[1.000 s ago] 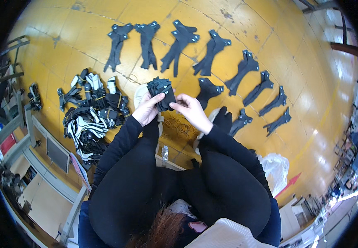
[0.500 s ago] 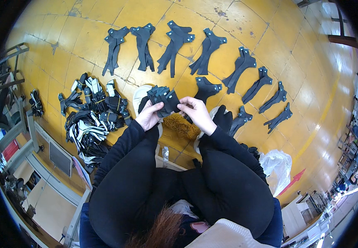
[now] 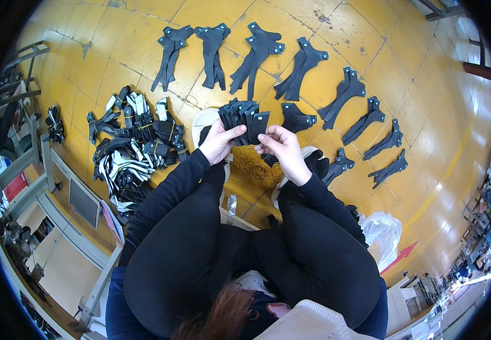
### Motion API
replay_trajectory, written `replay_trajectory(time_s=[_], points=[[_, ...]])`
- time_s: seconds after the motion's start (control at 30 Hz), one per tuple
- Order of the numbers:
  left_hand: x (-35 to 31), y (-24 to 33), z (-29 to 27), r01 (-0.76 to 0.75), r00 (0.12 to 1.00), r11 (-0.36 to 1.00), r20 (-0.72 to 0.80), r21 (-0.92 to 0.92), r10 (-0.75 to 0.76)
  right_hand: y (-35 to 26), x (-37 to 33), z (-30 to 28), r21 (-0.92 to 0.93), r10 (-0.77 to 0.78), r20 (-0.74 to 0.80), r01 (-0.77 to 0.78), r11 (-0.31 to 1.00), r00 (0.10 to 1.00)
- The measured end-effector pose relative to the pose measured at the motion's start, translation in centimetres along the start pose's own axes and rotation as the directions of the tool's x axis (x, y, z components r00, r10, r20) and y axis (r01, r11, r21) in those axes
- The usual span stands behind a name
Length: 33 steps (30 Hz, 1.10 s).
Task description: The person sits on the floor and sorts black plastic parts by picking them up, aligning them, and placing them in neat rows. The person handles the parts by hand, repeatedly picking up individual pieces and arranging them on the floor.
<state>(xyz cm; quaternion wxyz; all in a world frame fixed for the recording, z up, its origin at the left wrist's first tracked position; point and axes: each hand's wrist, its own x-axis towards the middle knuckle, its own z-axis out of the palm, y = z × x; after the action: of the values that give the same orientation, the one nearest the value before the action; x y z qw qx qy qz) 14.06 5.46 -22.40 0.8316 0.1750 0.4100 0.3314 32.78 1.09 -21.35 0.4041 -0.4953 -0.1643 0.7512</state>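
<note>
A fanned bunch of black fabric pieces [image 3: 239, 115] is held up between my hands, above the floor and between my feet. My left hand [image 3: 218, 143] grips the bunch near its lower end, thumb across the front. With thumb and fingertips, my right hand [image 3: 284, 148] pinches the rightmost piece, which has a small pale label at its top corner. Just beneath the hands lies a heap of yellow rubber bands [image 3: 255, 168]. To the right of the bunch, a stack of black fabric pieces [image 3: 297, 118] rests on the floor.
Several long black fabric stacks [image 3: 253, 56] lie in an arc on the yellow tiles ahead and right. At left is a pile of banded black and white bundles [image 3: 129, 161], beside a metal frame [image 3: 67, 212]. A clear plastic bag [image 3: 382, 232] sits at right.
Both hands have lifted the bunch slightly farther from my body. Its pieces are spread into a wider fan, and the rightmost one stands more apart. The whole view has shifted a little.
</note>
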Motion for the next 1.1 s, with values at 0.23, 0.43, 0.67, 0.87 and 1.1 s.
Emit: replay_trajectory(time_s=[0.23,0.43,0.67,0.87,1.1], points=[[0.2,0.3,1.3,-0.042,0.997,0.999,-0.062,0.011,0.043,-0.8,-0.3,0.5,-0.052,0.003,-0.004,-0.003,0.999,1.0],[0.0,0.3,1.5,-0.051,0.998,0.999,-0.044,0.007,0.051,-0.6,-0.2,0.0,-0.107,-0.014,0.001,0.014,0.994,1.0],[0.2,0.1,0.9,0.013,0.998,1.0,-0.066,-0.014,-0.014,-0.8,-0.3,0.2,-0.001,0.07,0.004,-0.07,0.998,0.998],[0.6,0.2,1.5,-0.098,0.991,0.98,-0.07,0.172,0.111,-1.3,-0.5,0.9,-0.027,0.048,0.003,-0.048,0.998,0.999],[0.4,0.8,3.4,-0.109,0.985,0.993,-0.131,0.047,0.114,-0.8,-0.2,0.5,-0.043,0.018,-0.055,-0.021,0.999,0.998]])
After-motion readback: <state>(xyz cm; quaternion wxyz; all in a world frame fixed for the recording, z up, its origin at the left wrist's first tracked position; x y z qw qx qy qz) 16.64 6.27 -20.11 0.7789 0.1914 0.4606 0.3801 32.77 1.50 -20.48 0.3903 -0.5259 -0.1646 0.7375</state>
